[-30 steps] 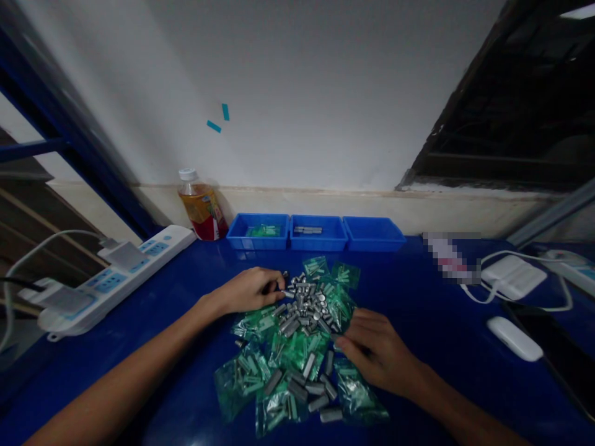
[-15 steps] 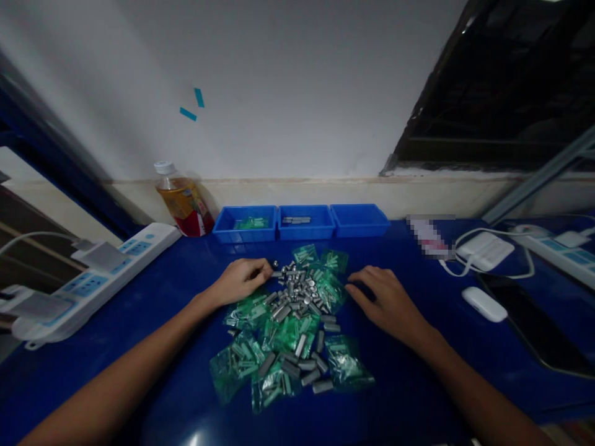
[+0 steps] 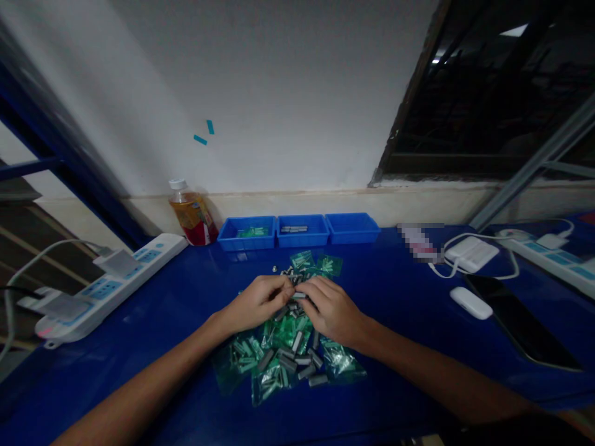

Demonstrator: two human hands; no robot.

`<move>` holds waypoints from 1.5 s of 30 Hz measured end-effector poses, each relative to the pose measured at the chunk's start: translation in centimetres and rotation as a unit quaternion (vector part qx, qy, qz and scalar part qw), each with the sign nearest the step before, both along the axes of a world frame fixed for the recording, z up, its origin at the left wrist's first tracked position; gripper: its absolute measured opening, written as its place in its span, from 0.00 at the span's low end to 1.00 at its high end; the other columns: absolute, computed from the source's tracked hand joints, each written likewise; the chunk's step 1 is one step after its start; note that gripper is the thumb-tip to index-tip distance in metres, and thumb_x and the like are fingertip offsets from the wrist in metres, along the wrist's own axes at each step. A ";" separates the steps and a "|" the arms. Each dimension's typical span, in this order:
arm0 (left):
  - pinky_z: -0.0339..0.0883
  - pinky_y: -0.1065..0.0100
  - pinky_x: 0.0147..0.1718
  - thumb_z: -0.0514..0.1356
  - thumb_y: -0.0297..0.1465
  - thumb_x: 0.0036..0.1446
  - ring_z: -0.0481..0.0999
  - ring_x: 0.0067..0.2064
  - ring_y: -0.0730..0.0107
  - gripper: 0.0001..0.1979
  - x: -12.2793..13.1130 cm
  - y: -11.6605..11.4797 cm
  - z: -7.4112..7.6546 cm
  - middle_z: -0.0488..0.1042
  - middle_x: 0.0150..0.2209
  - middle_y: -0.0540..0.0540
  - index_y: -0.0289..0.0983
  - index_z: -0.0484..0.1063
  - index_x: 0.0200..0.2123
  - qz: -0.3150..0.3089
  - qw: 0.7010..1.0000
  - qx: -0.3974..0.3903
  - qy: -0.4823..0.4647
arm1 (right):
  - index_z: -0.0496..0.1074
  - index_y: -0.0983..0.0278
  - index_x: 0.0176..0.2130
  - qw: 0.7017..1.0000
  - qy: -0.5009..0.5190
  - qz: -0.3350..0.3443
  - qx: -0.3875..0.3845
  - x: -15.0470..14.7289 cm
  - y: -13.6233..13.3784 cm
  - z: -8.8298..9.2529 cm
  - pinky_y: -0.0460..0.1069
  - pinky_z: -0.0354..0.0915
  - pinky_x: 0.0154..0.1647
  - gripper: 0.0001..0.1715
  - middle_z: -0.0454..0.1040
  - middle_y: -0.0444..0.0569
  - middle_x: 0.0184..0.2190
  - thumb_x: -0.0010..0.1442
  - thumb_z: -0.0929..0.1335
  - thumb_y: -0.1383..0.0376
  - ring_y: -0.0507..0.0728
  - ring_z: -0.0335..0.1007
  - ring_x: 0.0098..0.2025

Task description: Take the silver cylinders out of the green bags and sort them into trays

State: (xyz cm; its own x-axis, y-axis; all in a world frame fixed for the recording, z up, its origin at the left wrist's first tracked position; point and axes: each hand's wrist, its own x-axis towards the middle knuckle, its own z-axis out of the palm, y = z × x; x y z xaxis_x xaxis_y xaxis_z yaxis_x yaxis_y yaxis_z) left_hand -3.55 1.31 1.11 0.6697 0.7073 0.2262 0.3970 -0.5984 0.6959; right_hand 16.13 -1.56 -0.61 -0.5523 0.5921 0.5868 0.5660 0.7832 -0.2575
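Step in hand, as I judge it: two-handed fingertip handling of one small part. My right hand [image 3: 338, 314] sets thumb and forefinger narrow, apparently closed on a grey metal pin [image 3: 299, 296]. My left hand [image 3: 261, 302] brings its bent fingers against it; I cannot tell whether they also grip. The pin is in front of the middle blue tray [image 3: 304, 240], above the heaped parts. The next move calls for a light, steady pinch, since smooth metal could slip.

Materials: the middle tray is rigid, box-shaped and plastic-looking, with slender grey rods [image 3: 294, 229] inside. Nearer me than that tray lie thin, creased, translucent green bags [image 3: 344, 359] and oblong, flat-faced grey metal blocks [image 3: 318, 380] on the glossy blue tabletop [image 3: 395, 396].
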 end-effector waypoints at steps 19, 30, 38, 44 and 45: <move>0.59 0.74 0.27 0.54 0.34 0.62 0.68 0.28 0.74 0.10 0.2 5.9 0.2 0.70 0.26 0.51 0.35 0.69 0.35 0.086 0.992 0.084 -0.026 | 0.68 0.65 0.40 0.998 0.008 -0.055 -0.002 0.2 6.6 2.0 0.51 0.60 0.39 0.05 0.71 0.50 0.34 0.63 0.64 0.66 0.57 0.65 0.38; 0.60 0.72 0.27 0.51 0.37 0.63 0.69 0.27 0.72 0.14 -1.6 8.2 -1.3 0.73 0.29 0.50 0.36 0.70 0.44 0.126 0.991 0.039 0.007 | 0.71 0.66 0.37 0.958 -0.223 -0.176 0.041 1.8 14.2 4.6 0.52 0.56 0.38 0.08 0.72 0.53 0.35 0.62 0.64 0.65 0.60 0.63 0.41; 0.61 0.73 0.28 0.52 0.26 0.56 0.69 0.29 0.73 0.12 -4.2 9.1 -2.7 0.72 0.33 0.48 0.35 0.72 0.41 0.015 0.998 0.028 0.058 | 0.76 0.72 0.34 0.888 -0.419 -0.189 -0.005 2.3 21.1 4.5 0.52 0.58 0.42 0.08 0.76 0.61 0.37 0.57 0.67 0.69 0.63 0.65 0.46; 0.63 0.72 0.34 0.54 0.24 0.54 0.70 0.35 0.71 0.12 -4.4 9.2 -2.5 0.71 0.38 0.46 0.36 0.73 0.41 -0.036 0.996 0.036 0.071 | 0.76 0.71 0.35 0.878 -0.443 -0.181 -0.015 0.4 21.2 4.1 0.55 0.59 0.44 0.12 0.76 0.63 0.37 0.59 0.63 0.74 0.64 0.69 0.46; 0.62 0.72 0.34 0.54 0.25 0.55 0.70 0.35 0.71 0.10 -4.3 9.2 -2.5 0.71 0.37 0.46 0.36 0.73 0.40 -0.033 0.996 0.038 0.071 | 0.76 0.71 0.35 0.876 -0.444 -0.185 -0.019 0.2 21.3 4.1 0.55 0.59 0.43 0.13 0.76 0.63 0.36 0.59 0.63 0.74 0.64 0.70 0.45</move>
